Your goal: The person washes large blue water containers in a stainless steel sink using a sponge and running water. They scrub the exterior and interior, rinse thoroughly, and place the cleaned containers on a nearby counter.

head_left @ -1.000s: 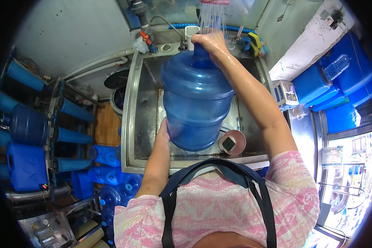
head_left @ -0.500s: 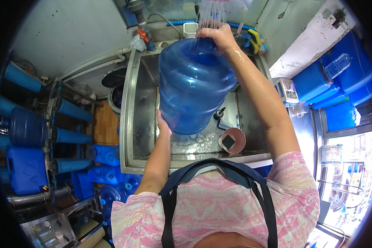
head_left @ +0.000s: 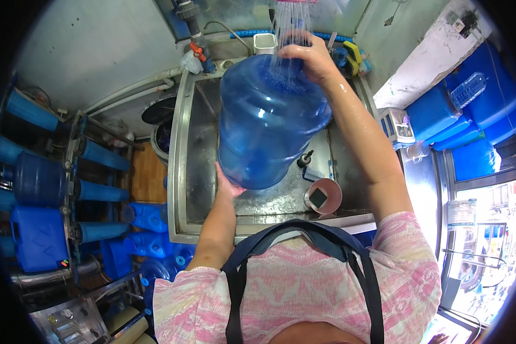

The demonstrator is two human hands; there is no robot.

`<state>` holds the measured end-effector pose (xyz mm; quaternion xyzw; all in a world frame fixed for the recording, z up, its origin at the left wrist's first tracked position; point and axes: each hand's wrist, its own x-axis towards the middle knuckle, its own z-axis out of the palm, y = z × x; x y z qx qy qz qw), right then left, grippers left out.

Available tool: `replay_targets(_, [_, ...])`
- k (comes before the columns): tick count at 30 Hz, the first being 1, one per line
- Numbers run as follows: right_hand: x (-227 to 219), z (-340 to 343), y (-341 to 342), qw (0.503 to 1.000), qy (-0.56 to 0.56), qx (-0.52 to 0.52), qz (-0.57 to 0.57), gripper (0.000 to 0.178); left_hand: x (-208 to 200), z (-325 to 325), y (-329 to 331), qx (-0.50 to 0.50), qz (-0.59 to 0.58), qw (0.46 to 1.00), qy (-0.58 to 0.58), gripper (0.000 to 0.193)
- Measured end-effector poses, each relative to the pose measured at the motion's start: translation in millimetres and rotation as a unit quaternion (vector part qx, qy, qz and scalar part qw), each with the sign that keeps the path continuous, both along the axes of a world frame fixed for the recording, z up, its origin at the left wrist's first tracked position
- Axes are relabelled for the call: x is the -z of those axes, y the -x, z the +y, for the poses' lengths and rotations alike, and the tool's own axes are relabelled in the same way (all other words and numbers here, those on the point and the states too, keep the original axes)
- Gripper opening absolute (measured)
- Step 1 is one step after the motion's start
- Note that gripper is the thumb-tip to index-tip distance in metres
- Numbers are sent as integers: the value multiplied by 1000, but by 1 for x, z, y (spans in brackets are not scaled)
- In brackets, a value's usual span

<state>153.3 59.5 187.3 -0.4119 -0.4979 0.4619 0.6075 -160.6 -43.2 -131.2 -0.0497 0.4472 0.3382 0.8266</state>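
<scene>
Since a second ago, the jug [head_left: 269, 126] has swung its base up and away from the pink cup [head_left: 336, 198], and the left hand [head_left: 228, 182] has shifted from its side to its lower edge. Tilted over the sink [head_left: 176, 189], the jug is held between both hands, its neck under falling water [head_left: 292, 20]. The right hand [head_left: 312, 54] curves about the neck, thumb and fingers partly spread with a gap between them; spray blurs the tips, and how hard they press I cannot tell. The left hand has its thumb along the jug's side and its fingers bent under the base, where their spread is hidden.

Smooth, translucent blue plastic makes up the jug, with rounded shoulders, ringed walls and bright glints. The sink is dull metal, rectangular, with a wet, streaked floor. On that floor stands the round pink cup, a dark square piece inside it; near it lie a blue block [head_left: 312, 174] and a small dark object [head_left: 305, 159]. A squarish white tub [head_left: 264, 43] sits on the back ledge, left of the right hand, and farther left is a grey pipe with an orange valve handle [head_left: 198, 51]
</scene>
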Motion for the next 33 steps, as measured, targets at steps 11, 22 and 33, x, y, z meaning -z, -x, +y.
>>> replay_targets(11, [2, 7, 27, 998, 16, 66, 18, 52, 8, 2, -10, -50, -78, 992, -81, 98])
replay_targets(22, [15, 8, 41, 989, 44, 103, -91, 43, 51, 22, -1, 38, -43, 983, -173, 76])
replay_targets(33, [2, 10, 30, 984, 89, 61, -141, 47, 36, 26, 2, 135, -53, 980, -134, 65])
